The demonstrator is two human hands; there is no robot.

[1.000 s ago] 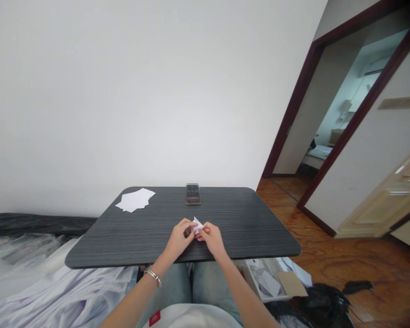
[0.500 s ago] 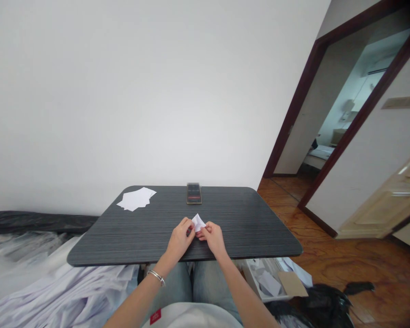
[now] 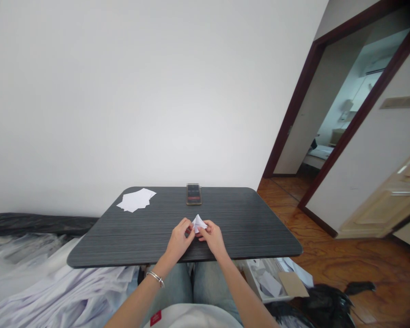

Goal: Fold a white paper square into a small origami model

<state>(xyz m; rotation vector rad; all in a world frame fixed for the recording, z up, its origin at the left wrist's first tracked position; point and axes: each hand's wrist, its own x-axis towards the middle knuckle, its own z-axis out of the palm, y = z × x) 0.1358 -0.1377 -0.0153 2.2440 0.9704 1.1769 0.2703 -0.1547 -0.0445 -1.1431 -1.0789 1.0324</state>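
A small folded piece of white paper (image 3: 198,222) is held above the front middle of the dark table, its pointed corner facing away from me. My left hand (image 3: 180,236) pinches its left side between thumb and fingers. On the right side, my right hand (image 3: 212,237) grips it, thumb on top and fingers curled beneath. The fingers hide the paper's lower edge. Beyond the hands, a phone (image 3: 193,194) rests on a small stand at the table's back edge. Loose white paper sheets (image 3: 135,200) lie overlapping at the back left.
The dark wood-grain table (image 3: 253,223) has rounded corners and meets a white wall (image 3: 191,91). White cloth (image 3: 68,296) is heaped below left. An open box (image 3: 266,284) and black plastic bags (image 3: 328,303) sit on the floor at right, near a doorway (image 3: 314,109).
The paper has tilted slightly, and its right flap now stands out more to the right. My right thumb has shifted a little on it; my left hand is nearly still.
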